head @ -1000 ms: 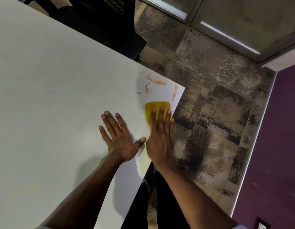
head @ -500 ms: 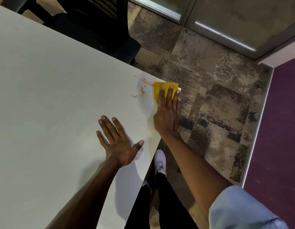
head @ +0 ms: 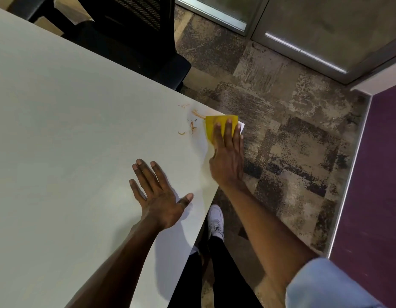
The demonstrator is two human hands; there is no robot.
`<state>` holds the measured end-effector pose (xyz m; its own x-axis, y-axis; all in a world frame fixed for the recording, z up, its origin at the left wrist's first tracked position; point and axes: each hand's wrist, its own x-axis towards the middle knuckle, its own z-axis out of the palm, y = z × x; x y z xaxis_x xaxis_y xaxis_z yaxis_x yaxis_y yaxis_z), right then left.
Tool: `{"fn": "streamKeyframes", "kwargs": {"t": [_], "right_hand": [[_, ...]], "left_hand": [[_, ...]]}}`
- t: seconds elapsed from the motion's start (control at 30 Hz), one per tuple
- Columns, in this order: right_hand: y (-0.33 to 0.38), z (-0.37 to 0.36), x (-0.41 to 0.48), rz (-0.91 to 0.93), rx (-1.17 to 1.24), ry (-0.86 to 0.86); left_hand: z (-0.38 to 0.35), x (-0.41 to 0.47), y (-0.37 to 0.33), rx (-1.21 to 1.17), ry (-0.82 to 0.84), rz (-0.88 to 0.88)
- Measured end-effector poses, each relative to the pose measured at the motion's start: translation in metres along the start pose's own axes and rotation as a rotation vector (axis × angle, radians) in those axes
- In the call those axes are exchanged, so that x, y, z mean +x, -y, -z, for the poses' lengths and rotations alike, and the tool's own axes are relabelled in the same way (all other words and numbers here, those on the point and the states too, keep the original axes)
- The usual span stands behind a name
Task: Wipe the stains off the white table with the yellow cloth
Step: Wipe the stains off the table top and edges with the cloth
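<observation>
White table (head: 59, 130) fills the left; left hand (head: 158, 196) lies flat on it, fingers spread, holding nothing. Orange stains (head: 192, 126) remain just left of the yellow cloth (head: 214, 123), pressed at the far corner under the right hand's (head: 228, 161) straight fingers. Cloth has travelled up from the near edge, now covering the corner streaks; left smears still need wiping.
</observation>
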<state>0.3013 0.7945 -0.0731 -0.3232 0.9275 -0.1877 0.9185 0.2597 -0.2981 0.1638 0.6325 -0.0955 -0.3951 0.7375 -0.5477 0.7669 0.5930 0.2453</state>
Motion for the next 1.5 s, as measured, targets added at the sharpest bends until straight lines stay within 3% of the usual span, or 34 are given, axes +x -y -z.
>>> {"fn": "streamKeyframes", "kwargs": {"t": [0.1,0.23,0.33,0.6,0.7,0.83,0.93,1.2,1.37,1.5], "right_hand": [[0.008,-0.003,-0.007,0.000,0.039,-0.028],[0.010,-0.025,-0.092,0.207,0.015,0.001],[-0.007,-0.025,-0.107,0.333,-0.028,0.079],[-0.009,0.003,0.021,0.092,-0.010,0.022],[0.004,-0.006,-0.013,0.096,0.021,0.004],[0.006,-0.024,-0.108,0.300,-0.016,0.050],[-0.007,-0.022,-0.104,0.341,-0.021,0.088],[-0.016,0.007,0.044,-0.014,0.013,0.008],[-0.006,-0.008,-0.041,0.155,0.007,-0.021],[-0.012,-0.017,-0.099,0.296,-0.021,0.110]], "left_hand": [[0.001,-0.001,0.000,-0.008,0.005,-0.008],[0.003,-0.003,-0.001,-0.040,-0.001,-0.016],[0.003,-0.002,-0.001,-0.040,-0.008,-0.016],[0.003,-0.002,-0.001,-0.022,-0.023,-0.012],[0.004,-0.003,-0.001,-0.027,-0.025,-0.016],[0.006,-0.004,-0.002,-0.039,-0.014,-0.017],[0.007,-0.004,-0.003,-0.040,-0.009,-0.009],[0.009,-0.004,-0.003,-0.027,0.018,-0.002],[0.010,-0.005,-0.006,-0.036,0.025,0.005],[0.011,-0.005,-0.007,-0.027,0.033,0.026]]}}
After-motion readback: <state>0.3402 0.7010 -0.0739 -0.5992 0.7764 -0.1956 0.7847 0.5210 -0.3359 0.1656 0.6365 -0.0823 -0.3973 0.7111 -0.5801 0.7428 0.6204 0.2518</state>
